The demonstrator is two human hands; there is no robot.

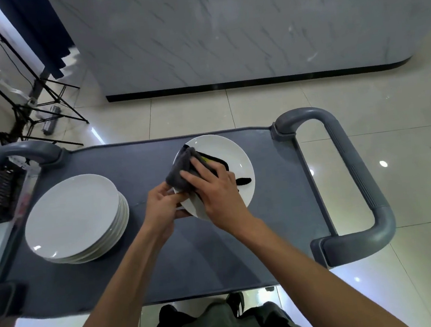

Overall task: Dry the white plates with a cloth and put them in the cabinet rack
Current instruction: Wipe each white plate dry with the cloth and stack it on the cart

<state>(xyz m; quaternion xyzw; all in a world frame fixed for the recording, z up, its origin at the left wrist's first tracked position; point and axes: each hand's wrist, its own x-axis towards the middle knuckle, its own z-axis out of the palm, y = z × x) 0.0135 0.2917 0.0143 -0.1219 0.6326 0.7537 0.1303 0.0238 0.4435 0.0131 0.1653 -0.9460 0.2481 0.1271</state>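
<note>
A single white plate (230, 152) is held tilted above the grey cart top (166, 261). My left hand (160, 206) grips the plate's near left rim. My right hand (215, 187) presses a dark grey cloth (180, 169) flat against the plate's face, fingers spread over the cloth. A black and yellow part of the cloth shows past my fingers. A stack of several white plates (74, 218) rests on the cart's left side. The cabinet rack is out of view.
Grey cart handles rise at the right (354, 175) and left (21, 150). Beyond the cart stands a marble-patterned counter wall (222, 34). Black tripod legs (43, 106) stand on the tiled floor at far left. A dark bag (220, 325) lies below the cart's near edge.
</note>
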